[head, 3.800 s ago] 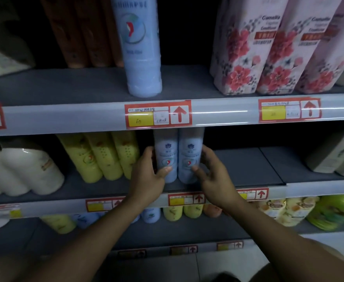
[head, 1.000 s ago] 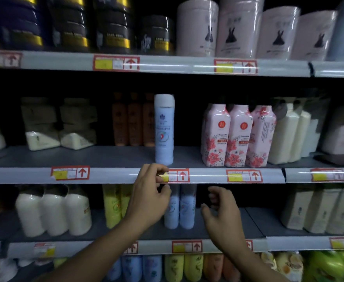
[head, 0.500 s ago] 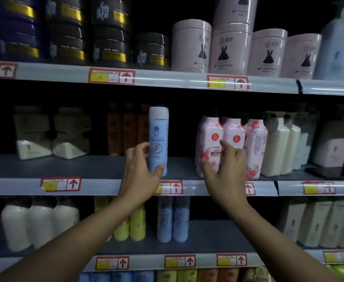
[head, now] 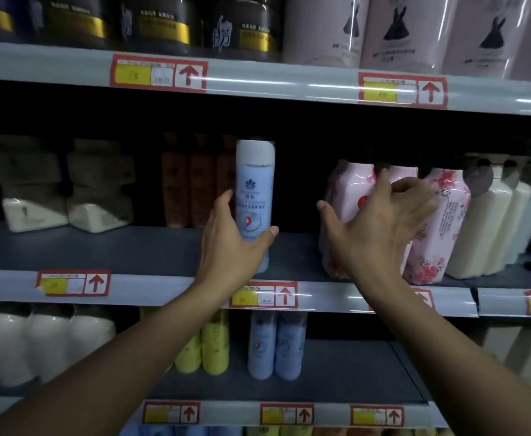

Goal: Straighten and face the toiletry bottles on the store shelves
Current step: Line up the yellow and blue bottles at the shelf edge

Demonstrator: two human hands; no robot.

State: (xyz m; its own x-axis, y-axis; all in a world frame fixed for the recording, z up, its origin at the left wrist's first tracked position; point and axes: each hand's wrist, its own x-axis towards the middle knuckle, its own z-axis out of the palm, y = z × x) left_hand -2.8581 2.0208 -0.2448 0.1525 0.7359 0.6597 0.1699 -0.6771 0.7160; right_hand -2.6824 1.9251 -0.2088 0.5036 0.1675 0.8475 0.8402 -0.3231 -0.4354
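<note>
Two hands tidy bottles on the middle shelf.

From the head view, the left hand (head: 232,247) wraps low around the tall blue bottle (head: 254,196), with the thumb on one side and the fingers (head: 223,199) on the other, so I think it can turn the bottle until the picture faces out. The bottle stands up straight near the front edge of the shelf (head: 85,247), alone, well apart from the pink flower bottles (head: 440,228). The right hand (head: 380,228) rests on those pink bottles with its fingers (head: 408,187) spread and bent over their tops, probably to push them into a neat row. One pink bottle looks turned sideways, so its front does not show. More blue bottles (head: 275,344) stand on the shelf below.
</note>
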